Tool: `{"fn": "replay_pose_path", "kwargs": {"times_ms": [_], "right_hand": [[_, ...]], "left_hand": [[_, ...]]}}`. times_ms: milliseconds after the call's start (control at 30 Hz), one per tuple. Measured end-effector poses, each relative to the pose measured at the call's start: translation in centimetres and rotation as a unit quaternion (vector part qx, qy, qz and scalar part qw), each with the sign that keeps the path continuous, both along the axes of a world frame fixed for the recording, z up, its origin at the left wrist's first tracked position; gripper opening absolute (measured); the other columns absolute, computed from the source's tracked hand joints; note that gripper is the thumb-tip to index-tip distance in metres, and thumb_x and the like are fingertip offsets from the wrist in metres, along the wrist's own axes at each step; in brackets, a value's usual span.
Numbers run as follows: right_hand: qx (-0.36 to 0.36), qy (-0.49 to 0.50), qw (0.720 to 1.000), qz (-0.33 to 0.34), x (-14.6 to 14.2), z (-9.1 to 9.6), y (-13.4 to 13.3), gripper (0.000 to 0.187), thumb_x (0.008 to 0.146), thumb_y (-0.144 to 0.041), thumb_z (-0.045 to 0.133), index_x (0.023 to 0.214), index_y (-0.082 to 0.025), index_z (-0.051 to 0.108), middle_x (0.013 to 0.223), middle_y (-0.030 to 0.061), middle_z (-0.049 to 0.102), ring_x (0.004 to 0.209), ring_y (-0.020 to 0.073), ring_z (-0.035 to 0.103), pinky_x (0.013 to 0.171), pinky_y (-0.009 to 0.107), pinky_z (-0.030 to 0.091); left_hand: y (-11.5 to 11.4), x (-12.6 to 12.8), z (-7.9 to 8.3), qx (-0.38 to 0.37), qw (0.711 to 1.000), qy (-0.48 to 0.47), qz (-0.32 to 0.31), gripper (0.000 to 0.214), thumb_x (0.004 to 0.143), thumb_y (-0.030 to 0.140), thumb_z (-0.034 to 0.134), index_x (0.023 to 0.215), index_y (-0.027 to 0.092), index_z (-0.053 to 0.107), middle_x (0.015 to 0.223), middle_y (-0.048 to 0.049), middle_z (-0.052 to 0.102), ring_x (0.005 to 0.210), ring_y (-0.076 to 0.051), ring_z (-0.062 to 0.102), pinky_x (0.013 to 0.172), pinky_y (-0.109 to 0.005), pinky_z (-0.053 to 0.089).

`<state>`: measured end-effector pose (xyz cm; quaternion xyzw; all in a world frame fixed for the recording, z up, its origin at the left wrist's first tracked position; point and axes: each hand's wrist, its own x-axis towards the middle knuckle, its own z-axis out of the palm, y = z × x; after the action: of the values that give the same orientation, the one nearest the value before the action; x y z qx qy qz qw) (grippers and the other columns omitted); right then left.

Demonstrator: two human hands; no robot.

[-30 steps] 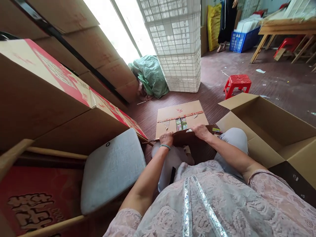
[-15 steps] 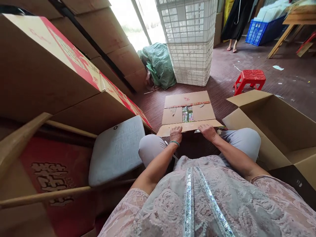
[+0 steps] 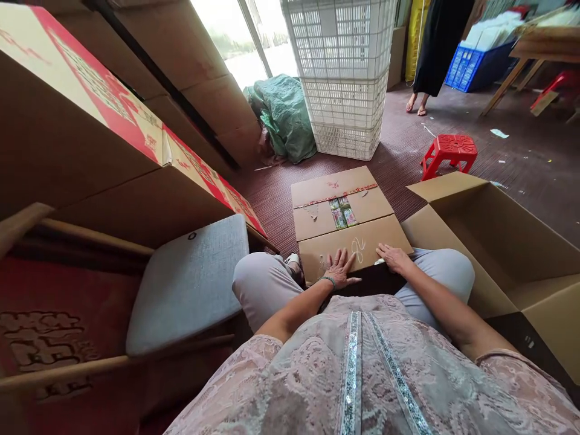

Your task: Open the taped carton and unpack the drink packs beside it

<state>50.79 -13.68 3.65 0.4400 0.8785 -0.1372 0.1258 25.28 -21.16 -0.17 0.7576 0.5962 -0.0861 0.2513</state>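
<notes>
A brown cardboard box [image 3: 319,220] stands on the floor between my knees, its flaps folded over the top. A narrow gap between the flaps shows colourful packets [image 3: 342,212] inside. My left hand [image 3: 339,270] lies flat on the near flap with its fingers spread; a green bead bracelet is on that wrist. Resting on the same flap's near right edge, my right hand [image 3: 393,257] has its fingers loosely stretched. Neither hand holds anything.
A large open cardboard box [image 3: 507,241] stands to my right. Stacked cartons with red print [image 3: 113,121] and a grey-cushioned wooden chair [image 3: 190,278] fill the left. Ahead are stacked white plastic crates [image 3: 347,72], a green bag [image 3: 283,115], a red stool [image 3: 448,151] and a person's feet [image 3: 417,104].
Both hands have pushed the near flap from raised to flat over the box. The fingers went from gripping its edge to lying on top of it.
</notes>
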Motion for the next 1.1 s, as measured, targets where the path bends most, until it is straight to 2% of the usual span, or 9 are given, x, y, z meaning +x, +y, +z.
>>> {"fn": "replay_pose_path", "kwargs": {"times_ms": [133, 233, 333, 433, 567, 733, 933, 1033, 1100], "right_hand": [[-0.037, -0.003, 0.998, -0.058, -1.1, -0.7, 2.4, 0.066, 0.096, -0.005, 0.052, 0.158, -0.025, 0.051, 0.171, 0.0162, 0.034, 0.159, 0.0322, 0.033, 0.123, 0.059, 0.039], [-0.039, -0.014, 0.993, -0.114, -2.0, -1.3, 3.8, 0.078, 0.093, -0.002, 0.045, 0.162, -0.037, 0.043, 0.176, 0.0092, 0.019, 0.163, 0.0341, 0.018, 0.122, 0.072, 0.028], [-0.011, 0.011, 0.987, -0.158, -2.8, -2.1, 4.7, 0.084, 0.089, 0.001, 0.043, 0.164, -0.038, 0.04, 0.177, 0.007, 0.019, 0.164, 0.0304, 0.018, 0.125, 0.068, 0.025], [0.045, 0.047, 0.973, -0.223, -3.1, -2.2, 7.1, 0.071, 0.095, -0.002, 0.038, 0.162, -0.027, 0.045, 0.169, 0.0133, 0.039, 0.156, 0.0233, 0.039, 0.126, 0.052, 0.032], [0.084, 0.025, 0.925, -0.37, -3.3, -1.1, 14.2, 0.05, 0.106, -0.015, 0.036, 0.154, -0.014, 0.053, 0.155, 0.0201, 0.055, 0.142, 0.023, 0.056, 0.111, 0.033, 0.047], [0.038, -0.019, 0.904, -0.426, -4.4, -1.9, 22.0, 0.046, 0.112, -0.03, 0.029, 0.128, -0.014, 0.069, 0.115, 0.0218, 0.076, 0.107, 0.0258, 0.076, 0.085, 0.031, 0.055], [0.091, -0.013, 0.875, -0.475, -6.6, -3.2, 21.6, 0.043, 0.108, -0.019, 0.028, 0.122, -0.008, 0.066, 0.108, 0.0271, 0.075, 0.102, 0.0301, 0.078, 0.08, 0.036, 0.057], [0.113, 0.006, 0.869, -0.482, -7.2, -3.3, 21.3, 0.036, 0.105, -0.015, 0.033, 0.115, -0.012, 0.068, 0.104, 0.0246, 0.076, 0.097, 0.029, 0.079, 0.078, 0.035, 0.057], [0.121, 0.014, 0.865, -0.486, -7.3, -3.4, 21.3, 0.031, 0.104, -0.016, 0.037, 0.113, -0.012, 0.067, 0.105, 0.0238, 0.076, 0.098, 0.0282, 0.078, 0.078, 0.034, 0.057]], "left_hand": [[2.4, -1.3, 0.3, -0.012, 1.0, 0.025, 0.015, 0.09, 0.096, 0.066, 0.055, 0.171, 0.034, 0.016, 0.179, -0.01, -0.004, 0.165, -0.038, -0.008, 0.129, -0.067, 0.0], [5.4, -1.8, 0.9, -0.008, 0.996, 0.06, 0.063, 0.114, 0.085, 0.069, 0.069, 0.171, 0.027, 0.007, 0.178, -0.0188, -0.005, 0.164, -0.04, -0.006, 0.129, -0.068, 0.005], [8.4, -2.4, 0.8, 0.012, 0.99, 0.111, 0.087, 0.148, 0.062, 0.067, 0.09, 0.171, 0.022, 0.002, 0.176, -0.0275, -0.001, 0.164, -0.045, -0.004, 0.127, -0.07, 0.005], [10.6, -2.9, -0.3, 0.045, 0.986, 0.144, 0.075, 0.155, 0.05, 0.054, 0.1, 0.171, 0.023, 0.008, 0.175, -0.0295, 0.009, 0.163, -0.048, 0.004, 0.128, -0.069, 0.005], [11.6, -3.5, -2.4, 0.101, 0.981, 0.147, 0.071, 0.127, 0.064, 0.033, 0.095, 0.17, 0.03, 0.024, 0.173, -0.0251, 0.027, 0.161, -0.047, 0.021, 0.128, -0.07, 0.013], [10.7, -4.2, -4.5, 0.172, 0.975, 0.078, 0.114, 0.074, 0.094, 0.007, 0.05, 0.161, 0.039, 0.045, 0.166, -0.0174, 0.044, 0.155, -0.036, 0.04, 0.126, -0.065, 0.029], [9.1, -5.7, -6.7, 0.318, 0.942, 0.066, 0.087, 0.067, 0.091, 0.008, 0.051, 0.149, 0.04, 0.062, 0.152, -0.0134, 0.061, 0.142, -0.033, 0.056, 0.119, -0.055, 0.044], [12.1, -9.7, -6.2, 0.364, 0.926, 0.014, 0.1, 0.049, 0.094, 0.024, 0.057, 0.138, 0.04, 0.071, 0.13, -0.0091, 0.074, 0.12, -0.031, 0.068, 0.104, -0.049, 0.055], [16.1, -13.4, -4.1, 0.366, 0.921, -0.009, 0.132, 0.042, 0.097, 0.032, 0.05, 0.131, 0.037, 0.074, 0.116, -0.0089, 0.077, 0.109, -0.031, 0.07, 0.097, -0.047, 0.058]]}}
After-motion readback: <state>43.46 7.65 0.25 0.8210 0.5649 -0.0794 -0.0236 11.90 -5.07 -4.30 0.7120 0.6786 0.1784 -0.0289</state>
